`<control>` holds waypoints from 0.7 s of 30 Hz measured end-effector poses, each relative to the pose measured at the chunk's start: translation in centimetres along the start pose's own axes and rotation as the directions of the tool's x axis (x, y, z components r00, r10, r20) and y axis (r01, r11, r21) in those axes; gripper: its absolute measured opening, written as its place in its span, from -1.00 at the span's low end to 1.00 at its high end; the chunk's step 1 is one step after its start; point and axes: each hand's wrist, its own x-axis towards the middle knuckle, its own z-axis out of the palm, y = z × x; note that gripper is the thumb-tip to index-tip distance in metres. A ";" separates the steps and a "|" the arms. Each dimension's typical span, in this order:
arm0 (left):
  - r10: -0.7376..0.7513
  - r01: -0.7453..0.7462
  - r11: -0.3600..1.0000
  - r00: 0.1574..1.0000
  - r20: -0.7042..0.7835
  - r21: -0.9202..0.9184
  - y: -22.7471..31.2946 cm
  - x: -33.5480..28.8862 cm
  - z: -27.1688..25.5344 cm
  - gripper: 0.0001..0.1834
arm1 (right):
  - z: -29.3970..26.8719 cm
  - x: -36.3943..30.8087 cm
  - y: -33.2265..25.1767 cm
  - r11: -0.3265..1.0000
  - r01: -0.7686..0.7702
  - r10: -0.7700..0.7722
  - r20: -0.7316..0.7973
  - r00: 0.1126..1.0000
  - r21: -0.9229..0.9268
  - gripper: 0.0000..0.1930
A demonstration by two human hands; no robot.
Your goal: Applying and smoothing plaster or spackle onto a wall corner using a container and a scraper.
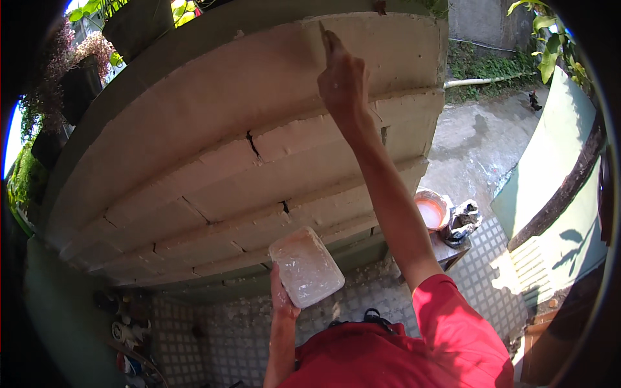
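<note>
My right hand (343, 81) is raised at the end of an outstretched arm, its fingers closed around a thin hand tool (323, 30). The tool's tip meets the upper edge of the pale wall (213, 90); whether it is a brush or a scraper I cannot make out. Lower down, my left hand (282, 294) grips a whitish rectangular plastic tub (307, 268) by its side. White smears streak the tub, and it is held tilted below the wall's lower ledges.
Horizontal ledges with dark cracks (253, 145) cross the wall. A bucket of whitish liquid (431, 210) stands on a small table (446, 251) at right, beside a crumpled plastic bag (463, 223). Potted plants (81, 87) line the upper left. Below lies a tiled floor (482, 271).
</note>
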 end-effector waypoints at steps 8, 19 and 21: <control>-0.007 0.004 0.998 0.998 -0.061 -0.061 -0.4 0.1 -0.9 -0.42 | 2.7 1.1 0.0 0.991 0.040 -0.058 -0.145 0.988 -0.126 -0.53; -0.015 0.014 0.999 0.999 -0.036 -0.038 -0.4 0.7 -1.7 -0.33 | 0.4 -1.2 -0.6 1.000 -0.015 0.015 -0.002 1.000 -0.016 -0.50; -0.022 0.020 0.998 0.999 -0.028 -0.060 -0.6 0.5 -2.2 -0.33 | -1.8 0.1 1.9 0.983 -0.147 0.147 -0.013 0.989 -0.106 -0.48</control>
